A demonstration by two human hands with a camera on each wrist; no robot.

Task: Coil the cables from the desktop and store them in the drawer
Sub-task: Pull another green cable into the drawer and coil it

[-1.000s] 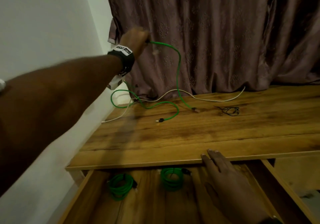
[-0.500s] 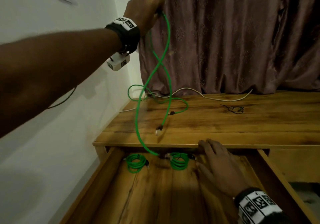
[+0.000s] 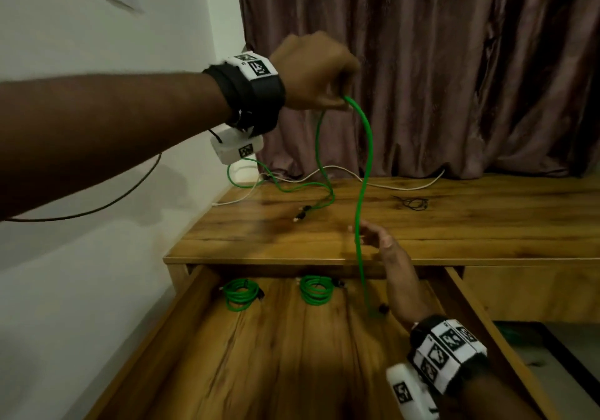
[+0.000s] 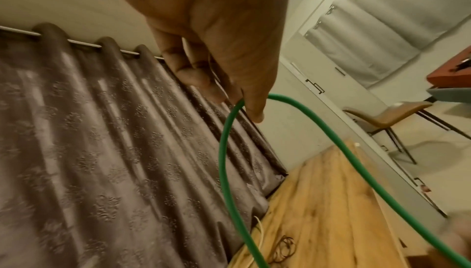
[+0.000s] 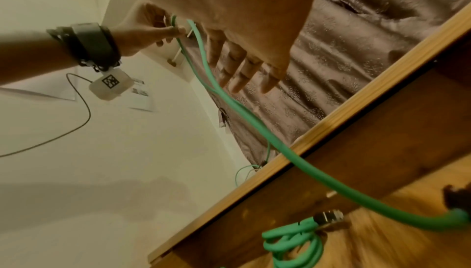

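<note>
Head view: fingers [image 3: 344, 75] of left hand [image 3: 311, 69] curled, pinching green cable [image 3: 363, 173] up high, left of centre. Cable hangs near-vertical, tail down in open drawer [image 3: 470, 302]. Right hand [image 3: 386, 247] relaxed, fingers loosely spread just right of the hanging run, so nearer for the next grab. Drawer holds two coiled cables [image 3: 242, 293], far left. Desktop [image 3: 487, 224] carries another green cable, a white one and a small black one.

Left wrist view: thumb and fingers [image 4: 193, 74] pinch cable's bend.

Right wrist view: fingers [image 5: 244, 70] straight, apart, holding nothing; cable just left.
</note>
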